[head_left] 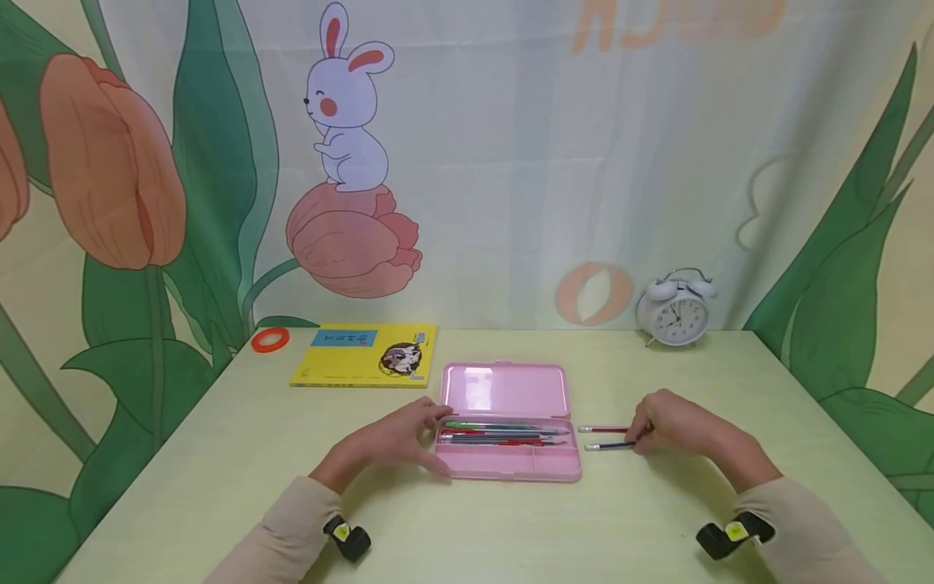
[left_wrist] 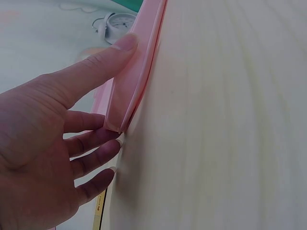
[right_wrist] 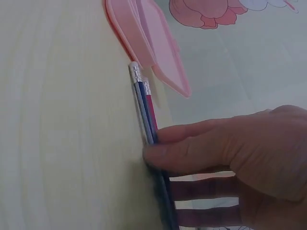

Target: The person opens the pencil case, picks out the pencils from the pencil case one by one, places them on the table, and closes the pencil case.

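My left hand (head_left: 396, 438) grips the case (head_left: 489, 464) steady while my right hand (head_left: 673, 423) pinches two pencils (head_left: 610, 446) (best kept level, I think).

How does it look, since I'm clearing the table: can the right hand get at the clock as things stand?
Probably yes: only bare table shows between the right hand and the clock, though that hand would likely need to release its two pencils.
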`<act>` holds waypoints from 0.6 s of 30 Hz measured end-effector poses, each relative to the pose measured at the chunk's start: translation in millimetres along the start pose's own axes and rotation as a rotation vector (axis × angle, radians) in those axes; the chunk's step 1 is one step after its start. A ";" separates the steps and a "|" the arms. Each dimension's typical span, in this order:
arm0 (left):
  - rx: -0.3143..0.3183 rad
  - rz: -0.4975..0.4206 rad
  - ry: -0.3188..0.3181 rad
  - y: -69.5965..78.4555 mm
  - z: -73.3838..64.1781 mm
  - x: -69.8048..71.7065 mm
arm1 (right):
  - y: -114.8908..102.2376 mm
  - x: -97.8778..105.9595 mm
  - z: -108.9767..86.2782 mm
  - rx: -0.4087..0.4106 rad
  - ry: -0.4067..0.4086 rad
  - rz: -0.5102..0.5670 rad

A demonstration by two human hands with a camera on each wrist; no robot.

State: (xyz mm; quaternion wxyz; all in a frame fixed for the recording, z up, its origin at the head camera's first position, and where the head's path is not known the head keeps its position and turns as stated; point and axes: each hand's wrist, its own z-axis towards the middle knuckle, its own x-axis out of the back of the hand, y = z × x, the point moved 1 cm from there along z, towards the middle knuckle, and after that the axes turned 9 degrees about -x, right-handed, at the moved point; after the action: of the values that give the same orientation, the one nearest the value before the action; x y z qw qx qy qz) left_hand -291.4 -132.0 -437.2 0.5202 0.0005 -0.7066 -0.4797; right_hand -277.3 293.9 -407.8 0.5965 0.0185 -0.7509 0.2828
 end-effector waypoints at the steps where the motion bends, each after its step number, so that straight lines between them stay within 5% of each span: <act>1: 0.004 0.000 0.000 0.1 0.1 0.0 | -0.8 -0.2 -0.1 0.000 0.001 -0.003; 18: -0.002 0.010 0.003 3.4 -0.1 0.1 | -6.5 -1.3 4.7 0.021 0.082 -0.125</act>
State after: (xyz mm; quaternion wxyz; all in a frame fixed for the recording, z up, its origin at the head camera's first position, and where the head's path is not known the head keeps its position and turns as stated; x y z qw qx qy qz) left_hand -289.7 -130.3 -434.9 0.5237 -0.0030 -0.7054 -0.4776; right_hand -278.7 286.0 -407.0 0.6429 0.0600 -0.7203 0.2535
